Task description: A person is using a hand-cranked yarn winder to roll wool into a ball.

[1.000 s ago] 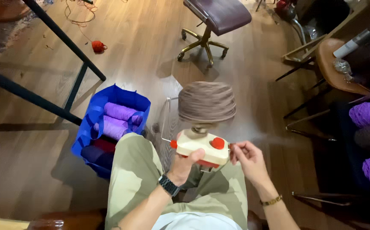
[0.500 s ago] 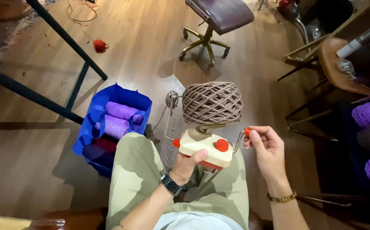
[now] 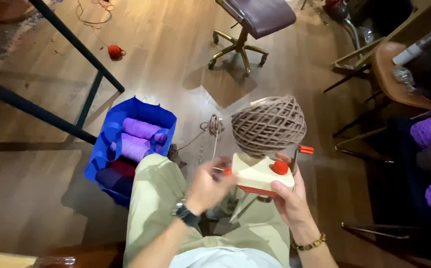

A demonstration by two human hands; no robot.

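Fingers of the right hand (image 3: 287, 198) wrap the side of the cream yarn winder (image 3: 261, 174), holding it above the lap, while the left hand (image 3: 208, 184) blurs at its other end, grip unclear. Below spreads a wooden floor (image 3: 36, 198) with a blue bag (image 3: 107, 149) of purple yarn, a swivel chair (image 3: 252, 22) and a dark table leg (image 3: 76, 44). The winder carries a fat beige ball of yarn (image 3: 269, 124), an orange knob and an orange-tipped crank (image 3: 302, 150).

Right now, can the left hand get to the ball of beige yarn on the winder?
Probably yes: the left hand is beside the winder, just below the yarn ball, with nothing between them.
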